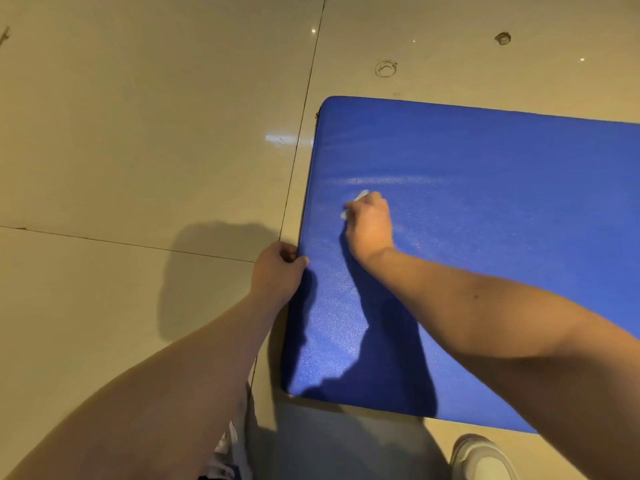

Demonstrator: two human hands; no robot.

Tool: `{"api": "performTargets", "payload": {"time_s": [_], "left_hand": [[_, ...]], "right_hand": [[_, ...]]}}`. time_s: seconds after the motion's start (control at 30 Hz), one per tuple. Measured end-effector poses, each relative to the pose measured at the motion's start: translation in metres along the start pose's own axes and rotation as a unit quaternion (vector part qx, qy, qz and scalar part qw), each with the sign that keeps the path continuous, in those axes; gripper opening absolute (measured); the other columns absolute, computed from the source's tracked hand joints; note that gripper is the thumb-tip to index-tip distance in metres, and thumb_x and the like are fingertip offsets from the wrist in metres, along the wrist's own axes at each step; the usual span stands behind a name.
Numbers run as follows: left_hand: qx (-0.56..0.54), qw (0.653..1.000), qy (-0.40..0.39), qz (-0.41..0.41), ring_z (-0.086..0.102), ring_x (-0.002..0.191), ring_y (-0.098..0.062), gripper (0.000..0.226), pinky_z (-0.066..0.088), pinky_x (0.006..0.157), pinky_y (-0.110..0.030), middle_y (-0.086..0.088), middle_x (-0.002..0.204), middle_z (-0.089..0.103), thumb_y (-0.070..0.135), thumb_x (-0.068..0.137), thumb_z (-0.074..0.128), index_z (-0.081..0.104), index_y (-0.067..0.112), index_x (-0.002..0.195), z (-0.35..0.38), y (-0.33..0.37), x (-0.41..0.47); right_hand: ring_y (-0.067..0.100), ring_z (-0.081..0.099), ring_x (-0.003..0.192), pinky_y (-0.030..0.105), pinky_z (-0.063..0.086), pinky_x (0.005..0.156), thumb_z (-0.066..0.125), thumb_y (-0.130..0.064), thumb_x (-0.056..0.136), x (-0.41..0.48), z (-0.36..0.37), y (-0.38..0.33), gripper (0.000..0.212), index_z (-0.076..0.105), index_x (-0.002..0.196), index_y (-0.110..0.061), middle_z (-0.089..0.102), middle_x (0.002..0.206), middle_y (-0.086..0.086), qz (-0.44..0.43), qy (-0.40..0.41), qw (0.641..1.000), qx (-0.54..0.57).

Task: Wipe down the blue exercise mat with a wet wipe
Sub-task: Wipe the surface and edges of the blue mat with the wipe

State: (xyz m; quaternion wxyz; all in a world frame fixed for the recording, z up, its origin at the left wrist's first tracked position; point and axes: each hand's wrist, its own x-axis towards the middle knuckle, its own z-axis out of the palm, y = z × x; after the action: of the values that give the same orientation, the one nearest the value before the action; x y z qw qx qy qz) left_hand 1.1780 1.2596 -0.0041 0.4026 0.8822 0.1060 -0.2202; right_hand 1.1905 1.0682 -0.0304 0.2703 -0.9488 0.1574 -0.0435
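With the left hand (277, 268) gripping the blue exercise mat (502, 220) by its edge and the right hand (369, 225) clutching the wet wipe (360, 196), hard strokes could bunch the wipe.

floor (138, 133): glossy beige tiles | grout lines (308, 95): dark | ring marks (385, 68): two, far | glare (280, 138): white patch

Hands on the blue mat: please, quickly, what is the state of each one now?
Left hand: closed, gripping the left edge of the blue mat.
Right hand: closed, holding the white wet wipe against the mat.
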Motion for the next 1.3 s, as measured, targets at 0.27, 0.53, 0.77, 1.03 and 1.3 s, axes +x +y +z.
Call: {"api": "performTargets", "payload": {"time_s": [0.27,0.53,0.77,1.03,1.3], "left_hand": [[-0.005,1.000,0.014,0.013,0.064,0.090,-0.021,0.020,0.048,0.087,-0.033,0.002,0.092,0.068,0.028,0.087,0.077,0.069,0.014,0.099,0.003,0.003,0.016],[0.001,1.000,0.017,0.003,0.062,0.089,-0.021,0.024,0.046,0.083,-0.030,0.004,0.089,0.066,0.032,0.089,0.076,0.067,0.014,0.100,0.008,0.011,0.032],[0.012,0.999,0.033,0.031,0.060,0.086,-0.019,0.023,0.041,0.079,-0.027,0.004,0.090,0.065,0.031,0.089,0.074,0.068,0.013,0.101,0.010,0.021,0.043],[-0.015,0.999,0.027,0.017,0.062,0.087,-0.021,0.024,0.047,0.081,-0.030,0.008,0.084,0.062,0.033,0.090,0.074,0.065,0.012,0.099,0.015,0.030,0.063],[-0.011,0.999,0.024,0.027,0.067,0.092,-0.022,0.033,0.044,0.077,-0.023,0.001,0.093,0.069,0.032,0.088,0.076,0.067,0.009,0.110,0.015,0.056,0.091]], "right_hand": [[0.030,0.050,0.095,0.039,0.049,0.079,0.064,0.004,0.081,0.008,0.003,-0.037,0.020,0.074,0.095,-0.006,0.056,0.099,0.012,-0.214,-0.150,0.965,-0.023],[0.034,0.046,0.107,0.031,0.039,0.089,0.054,0.000,0.092,0.060,-0.029,0.019,0.023,0.074,0.099,-0.008,0.057,0.109,0.014,-0.016,0.023,0.992,-0.121],[0.029,0.042,0.088,0.027,0.030,0.073,0.063,0.006,0.085,0.026,0.012,-0.044,0.018,0.075,0.094,-0.004,0.059,0.094,0.012,-0.198,-0.109,0.973,-0.039],[0.031,0.042,0.086,0.032,0.028,0.066,0.050,0.000,0.093,0.111,-0.027,0.024,0.013,0.061,0.086,0.002,0.043,0.093,0.011,-0.054,0.010,0.985,-0.162],[0.015,0.034,0.092,0.032,0.039,0.085,0.054,-0.005,0.095,0.083,0.002,-0.040,0.015,0.068,0.100,-0.003,0.047,0.100,0.007,-0.113,-0.020,0.993,0.007]]}}
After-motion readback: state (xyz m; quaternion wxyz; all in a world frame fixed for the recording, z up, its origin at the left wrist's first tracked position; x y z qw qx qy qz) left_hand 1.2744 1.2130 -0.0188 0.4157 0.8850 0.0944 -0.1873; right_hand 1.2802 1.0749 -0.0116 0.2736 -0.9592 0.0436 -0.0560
